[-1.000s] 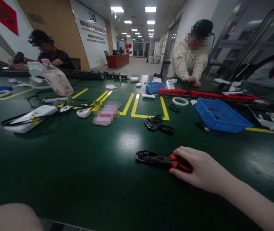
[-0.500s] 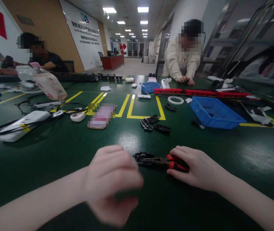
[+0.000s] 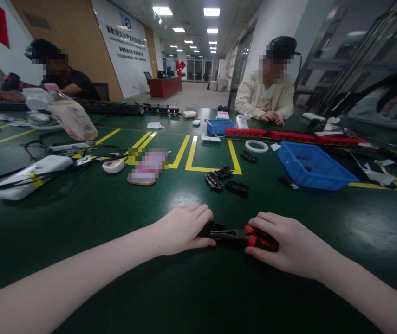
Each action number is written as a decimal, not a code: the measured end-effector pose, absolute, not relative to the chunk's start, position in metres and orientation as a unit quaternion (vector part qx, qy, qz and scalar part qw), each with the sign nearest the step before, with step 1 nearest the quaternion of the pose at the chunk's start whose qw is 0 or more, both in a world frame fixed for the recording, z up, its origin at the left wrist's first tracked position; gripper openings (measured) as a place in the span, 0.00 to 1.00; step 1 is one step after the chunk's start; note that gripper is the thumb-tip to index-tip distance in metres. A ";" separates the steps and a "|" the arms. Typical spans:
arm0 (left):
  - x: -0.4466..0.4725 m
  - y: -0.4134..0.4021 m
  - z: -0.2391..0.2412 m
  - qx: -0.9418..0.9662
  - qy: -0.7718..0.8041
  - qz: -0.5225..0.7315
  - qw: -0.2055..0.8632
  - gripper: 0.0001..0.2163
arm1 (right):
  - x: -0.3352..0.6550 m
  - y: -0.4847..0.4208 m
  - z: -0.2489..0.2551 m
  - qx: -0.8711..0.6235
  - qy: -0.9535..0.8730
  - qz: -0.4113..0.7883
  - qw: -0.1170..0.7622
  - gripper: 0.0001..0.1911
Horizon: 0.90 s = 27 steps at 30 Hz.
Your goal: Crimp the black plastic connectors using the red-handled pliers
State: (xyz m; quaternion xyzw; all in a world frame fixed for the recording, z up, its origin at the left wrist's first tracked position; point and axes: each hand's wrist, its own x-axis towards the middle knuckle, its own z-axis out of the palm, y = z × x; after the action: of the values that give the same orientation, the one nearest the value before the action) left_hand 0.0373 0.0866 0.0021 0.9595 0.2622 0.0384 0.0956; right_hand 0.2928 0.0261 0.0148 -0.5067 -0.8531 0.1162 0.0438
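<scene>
My right hand (image 3: 271, 239) is closed around the red and black handles of a pair of long-nose pliers (image 3: 231, 235), whose jaws point left. At the jaw tips is a small black plastic part (image 3: 205, 229). My left hand (image 3: 187, 228) grips that part from the left, thumb in front and fingers behind, so most of it is hidden. Both hands are low over the green table. Beyond them lie several similar black plastic pieces (image 3: 236, 187).
On the green table (image 3: 142, 287) stand a blue bin (image 3: 316, 167) at right, a phone (image 3: 146, 174), a tape roll (image 3: 113, 166), and a white power bank (image 3: 27, 178) with black cables at left. A tilted bottle (image 3: 73, 116) stands farther back. Other people sit across the table.
My left hand has moved forward from a blurred, raised pose and closed on the black part at the plier tips. My right hand with the pliers has barely moved.
</scene>
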 end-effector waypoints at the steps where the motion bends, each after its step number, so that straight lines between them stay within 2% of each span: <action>1: 0.038 0.087 0.002 0.962 0.257 0.034 0.090 0.15 | 0.294 0.025 0.015 -0.506 -0.854 0.116 0.045 0.17; 27: 0.030 0.086 -0.005 0.960 0.250 0.064 0.107 0.16 | 0.300 0.026 0.016 -0.499 -0.856 0.112 0.080 0.18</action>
State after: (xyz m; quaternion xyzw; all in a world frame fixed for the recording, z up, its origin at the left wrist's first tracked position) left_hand 0.0298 0.0855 -0.0051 0.9601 0.2503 0.0642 0.1072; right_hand 0.3001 0.0256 0.0160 -0.4987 -0.8558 0.1120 0.0802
